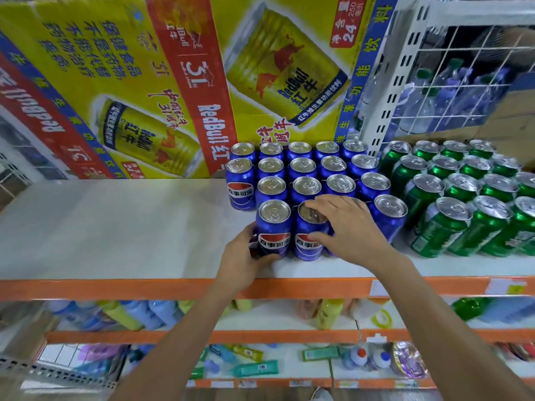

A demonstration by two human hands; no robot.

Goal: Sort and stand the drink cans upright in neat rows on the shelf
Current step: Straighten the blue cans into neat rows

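Several blue Pepsi cans [307, 169] stand upright in rows on the white shelf [115, 227]. My left hand [243, 256] grips the front-left blue can [273, 227] around its lower side. Beside it, my right hand [344, 227] holds the neighbouring blue can [307, 241], fingers over its top and thumb on its front. That hand hides another can behind it. To the right, several green cans [463, 198] stand upright in rows.
A large yellow Red Bull carton [144, 82] leans at the back of the shelf. A white perforated upright [388, 82] and wire mesh [463, 76] stand at the back right. The shelf's orange front edge [144, 287] runs below; lower shelves hold bottles and tubes.
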